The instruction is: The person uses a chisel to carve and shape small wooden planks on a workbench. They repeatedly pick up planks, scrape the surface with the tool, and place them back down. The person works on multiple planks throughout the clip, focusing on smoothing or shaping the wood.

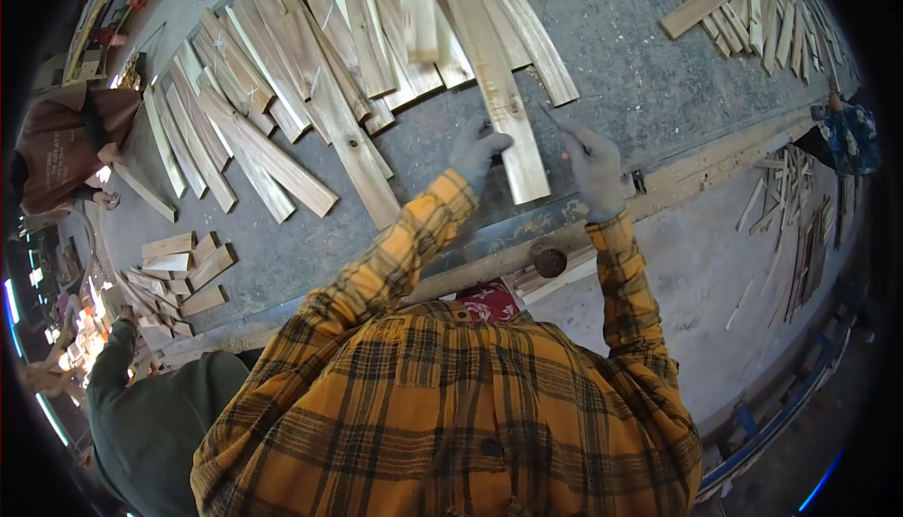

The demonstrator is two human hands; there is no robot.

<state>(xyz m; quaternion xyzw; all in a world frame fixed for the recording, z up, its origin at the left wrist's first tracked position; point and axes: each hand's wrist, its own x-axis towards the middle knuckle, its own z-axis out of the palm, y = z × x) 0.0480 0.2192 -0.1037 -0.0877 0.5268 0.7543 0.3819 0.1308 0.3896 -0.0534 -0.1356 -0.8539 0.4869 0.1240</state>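
Observation:
My left hand (478, 152), in a grey glove, grips the left edge of a long pale board (522, 164) with a knot in it, which points toward me. My right hand (588, 164), also gloved, is closed on a thin tool (562, 118) just right of the board; what kind of tool is too small to tell. Beside and beyond this board, overlapping planks (329, 112) lie fanned out on the grey table (621, 84).
Short offcuts (198, 263) lie left on the table, and more planks (724, 4) at upper right. A person (75, 141) stands at the left, another (165, 423) at lower left, another (847, 136) at far right. Strips (790, 235) lie on the pale lower surface.

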